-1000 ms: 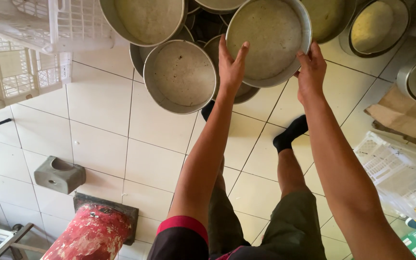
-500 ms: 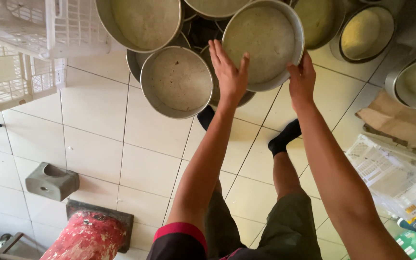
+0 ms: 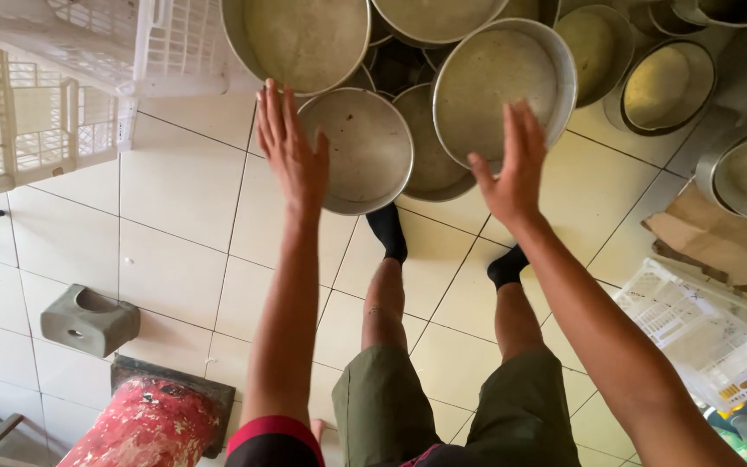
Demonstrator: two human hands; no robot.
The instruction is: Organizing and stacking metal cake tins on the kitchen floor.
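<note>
I am looking straight down past my legs at a tiled floor (image 3: 175, 251). My left hand (image 3: 291, 151) is spread flat, fingers wide and pointing toward the far side, holding nothing; it hovers at the left rim of a round metal pan (image 3: 360, 149) that lies on the floor just beyond my black sock. My right hand (image 3: 512, 169) is open too, fingers loosely fanned and empty, palm toward the near rim of a second, larger pan (image 3: 499, 86). That larger pan is tilted, its open face turned toward me and slightly left, propped on the pans behind it. Being round, neither pan has a long axis; the smaller one lies close to flat with its mouth up.

More pans (image 3: 304, 39) crowd the far edge, overlapping one another. A white plastic crate (image 3: 54, 95) stands at far left. Near left sits a grey concrete block (image 3: 88, 320), and nearer still a red cylinder (image 3: 144, 428). Cardboard (image 3: 719, 246) and a printed paper (image 3: 706, 333) lie on the right.
</note>
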